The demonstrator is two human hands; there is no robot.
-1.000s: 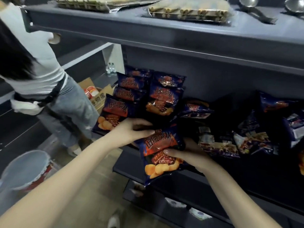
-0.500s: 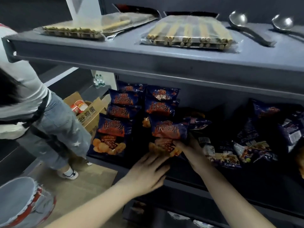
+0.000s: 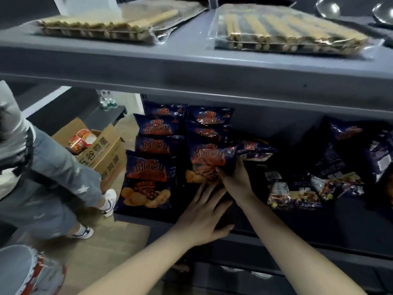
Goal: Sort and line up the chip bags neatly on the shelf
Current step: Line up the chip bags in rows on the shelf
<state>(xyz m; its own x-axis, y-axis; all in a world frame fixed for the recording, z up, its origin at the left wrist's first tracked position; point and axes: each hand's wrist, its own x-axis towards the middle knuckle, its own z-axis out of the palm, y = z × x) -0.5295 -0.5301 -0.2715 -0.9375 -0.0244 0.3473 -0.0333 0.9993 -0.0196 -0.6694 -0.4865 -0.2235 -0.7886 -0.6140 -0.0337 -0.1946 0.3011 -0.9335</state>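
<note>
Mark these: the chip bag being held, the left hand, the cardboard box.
held bag (image 3: 209, 159): head view, on its red logo panel.
left hand (image 3: 202, 216): head view, on the back of the hand.
box (image 3: 100, 155): head view, on the printed front flap.

We see only our own two arms, from the camera worn on our head. The left forearm (image 3: 136, 265) and right forearm (image 3: 282, 241) are bare along all that shows. They are slender and narrow to slim wrists. The left hand (image 3: 202, 218) and right hand (image 3: 234, 179) are bare too, with long, thin fingers. The fingernails are too blurred to describe.
</note>
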